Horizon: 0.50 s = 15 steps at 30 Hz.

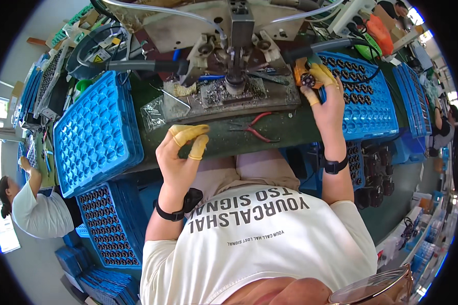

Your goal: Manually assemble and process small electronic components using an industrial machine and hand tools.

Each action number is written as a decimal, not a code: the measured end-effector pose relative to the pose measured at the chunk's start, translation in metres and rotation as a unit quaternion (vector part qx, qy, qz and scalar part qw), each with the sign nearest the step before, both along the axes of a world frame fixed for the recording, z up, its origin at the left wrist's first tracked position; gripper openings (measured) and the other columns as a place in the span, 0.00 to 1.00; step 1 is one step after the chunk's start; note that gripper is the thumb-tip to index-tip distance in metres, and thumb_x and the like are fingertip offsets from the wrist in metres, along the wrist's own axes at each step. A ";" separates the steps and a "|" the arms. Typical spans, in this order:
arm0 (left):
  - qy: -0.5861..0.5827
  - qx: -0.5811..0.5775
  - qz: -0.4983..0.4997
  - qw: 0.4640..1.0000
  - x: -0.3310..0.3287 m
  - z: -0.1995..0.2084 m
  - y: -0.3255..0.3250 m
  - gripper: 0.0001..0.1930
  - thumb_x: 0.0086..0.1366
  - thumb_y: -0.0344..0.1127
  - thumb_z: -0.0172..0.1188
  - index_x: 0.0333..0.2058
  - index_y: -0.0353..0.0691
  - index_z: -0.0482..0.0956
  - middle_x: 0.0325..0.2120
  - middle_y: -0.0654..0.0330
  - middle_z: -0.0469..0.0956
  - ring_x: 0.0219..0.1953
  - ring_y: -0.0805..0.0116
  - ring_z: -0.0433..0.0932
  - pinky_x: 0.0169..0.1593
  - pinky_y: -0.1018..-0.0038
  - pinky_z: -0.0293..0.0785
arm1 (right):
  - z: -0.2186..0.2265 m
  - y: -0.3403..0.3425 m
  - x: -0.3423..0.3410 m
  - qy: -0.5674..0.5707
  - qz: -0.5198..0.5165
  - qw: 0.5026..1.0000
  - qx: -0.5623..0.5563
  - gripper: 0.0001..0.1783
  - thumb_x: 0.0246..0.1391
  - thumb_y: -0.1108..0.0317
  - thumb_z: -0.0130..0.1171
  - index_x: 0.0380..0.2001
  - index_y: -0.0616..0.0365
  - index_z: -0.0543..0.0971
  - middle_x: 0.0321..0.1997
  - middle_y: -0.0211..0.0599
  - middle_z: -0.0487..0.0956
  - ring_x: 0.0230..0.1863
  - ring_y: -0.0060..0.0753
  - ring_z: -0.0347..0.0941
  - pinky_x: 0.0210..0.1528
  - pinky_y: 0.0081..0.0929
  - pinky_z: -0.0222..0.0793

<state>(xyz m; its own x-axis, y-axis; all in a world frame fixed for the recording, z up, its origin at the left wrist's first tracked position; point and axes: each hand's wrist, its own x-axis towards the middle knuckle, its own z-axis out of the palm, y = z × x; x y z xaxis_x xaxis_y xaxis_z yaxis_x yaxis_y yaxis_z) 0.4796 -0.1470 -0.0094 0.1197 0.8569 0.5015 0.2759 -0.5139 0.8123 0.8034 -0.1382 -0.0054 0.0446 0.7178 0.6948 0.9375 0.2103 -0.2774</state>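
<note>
My right hand (330, 104), with yellow finger covers, grips a small dark round part (308, 80) between thumb and fingers. The part is beside an orange object (299, 70) at the left edge of a blue tray (369, 118) with similar dark parts in its far rows. My left hand (177, 157) is raised in front of the bench edge, its covered thumb and index finger apart with nothing between them. Red-handled pliers (257, 129) lie between my hands. Beyond them stands a press (235, 56), its tip over a metal base (219, 103) strewn with shavings.
A stack of blue trays (94, 129) with round hollows stands at the left, above another tray (108, 226) of dark parts. A hex key (175, 97) and a clear bag (152, 114) lie left of the base. Another person (40, 211) sits at the far left.
</note>
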 end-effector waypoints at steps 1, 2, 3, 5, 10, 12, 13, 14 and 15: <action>0.001 -0.017 -0.032 0.999 0.003 -0.002 0.002 0.09 0.54 0.21 0.63 0.36 0.35 0.82 0.31 0.58 0.82 0.31 0.69 0.78 0.37 0.78 0.72 | 0.000 -0.002 -0.013 0.052 0.040 0.998 0.015 0.21 0.45 0.71 0.69 0.45 0.56 0.78 0.50 0.41 0.78 0.53 0.47 0.71 0.59 0.38 0.63; 0.000 -0.035 -0.065 0.997 0.006 -0.003 0.006 0.09 0.55 0.21 0.63 0.36 0.35 0.82 0.30 0.57 0.82 0.30 0.69 0.78 0.36 0.78 0.73 | 0.003 -0.007 -0.024 0.027 0.061 0.998 0.002 0.22 0.42 0.73 0.70 0.45 0.55 0.79 0.45 0.39 0.79 0.50 0.45 0.72 0.55 0.35 0.65; 0.007 -0.028 -0.085 0.996 0.012 0.001 0.005 0.10 0.55 0.20 0.63 0.37 0.35 0.82 0.29 0.57 0.81 0.28 0.69 0.79 0.35 0.78 0.73 | 0.004 -0.017 -0.034 0.051 0.100 0.994 -0.017 0.22 0.42 0.72 0.70 0.44 0.55 0.79 0.44 0.38 0.79 0.49 0.44 0.72 0.54 0.35 0.65; -0.034 -0.073 -0.131 0.988 0.029 0.002 0.003 0.10 0.56 0.21 0.63 0.39 0.35 0.82 0.32 0.56 0.82 0.33 0.68 0.80 0.38 0.78 0.74 | 0.005 -0.031 -0.050 0.060 0.171 0.983 -0.030 0.23 0.39 0.70 0.72 0.43 0.54 0.79 0.42 0.36 0.79 0.46 0.41 0.72 0.53 0.35 0.65; -0.108 -0.186 -0.212 0.953 0.057 0.002 0.002 0.12 0.61 0.24 0.61 0.44 0.33 0.80 0.39 0.56 0.80 0.39 0.72 0.80 0.43 0.78 0.76 | 0.005 -0.052 -0.080 0.092 0.230 0.968 -0.043 0.26 0.35 0.66 0.73 0.43 0.50 0.78 0.42 0.27 0.79 0.46 0.37 0.72 0.61 0.43 0.57; -0.138 -0.257 -0.237 0.927 0.057 0.000 0.000 0.12 0.63 0.25 0.60 0.45 0.31 0.79 0.39 0.58 0.80 0.38 0.75 0.79 0.42 0.79 0.76 | 0.003 -0.054 -0.080 0.075 0.235 0.968 -0.039 0.26 0.35 0.65 0.73 0.43 0.50 0.78 0.43 0.27 0.79 0.46 0.36 0.72 0.61 0.43 0.56; -0.137 -0.257 -0.236 0.927 0.056 -0.001 0.000 0.12 0.63 0.25 0.60 0.45 0.31 0.79 0.39 0.58 0.80 0.38 0.75 0.79 0.42 0.79 0.76 | 0.003 -0.054 -0.079 0.077 0.239 0.967 -0.043 0.26 0.36 0.63 0.73 0.43 0.50 0.78 0.43 0.27 0.79 0.46 0.35 0.72 0.61 0.43 0.56; -0.163 -0.287 -0.247 0.911 0.055 -0.002 -0.001 0.12 0.64 0.25 0.59 0.46 0.31 0.79 0.38 0.59 0.80 0.38 0.76 0.78 0.40 0.79 0.76 | 0.003 -0.054 -0.079 0.077 0.240 0.967 -0.043 0.26 0.36 0.63 0.73 0.43 0.50 0.78 0.43 0.27 0.79 0.46 0.35 0.72 0.61 0.43 0.56; -0.188 -0.315 -0.257 0.894 0.053 -0.002 -0.001 0.12 0.65 0.26 0.59 0.47 0.31 0.78 0.38 0.59 0.80 0.37 0.77 0.78 0.39 0.80 0.76 | 0.003 -0.054 -0.079 0.085 0.244 0.965 -0.043 0.26 0.36 0.63 0.73 0.43 0.50 0.78 0.43 0.28 0.79 0.45 0.36 0.73 0.61 0.42 0.56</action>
<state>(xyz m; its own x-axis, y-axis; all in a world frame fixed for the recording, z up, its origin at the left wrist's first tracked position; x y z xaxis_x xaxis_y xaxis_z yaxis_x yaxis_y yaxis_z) 0.5329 -0.1476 -0.0116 0.5035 0.8636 0.0255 -0.2188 0.0989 0.9707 0.7242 -0.1920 -0.0029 -0.2060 0.7360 0.6448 0.6717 0.5855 -0.4538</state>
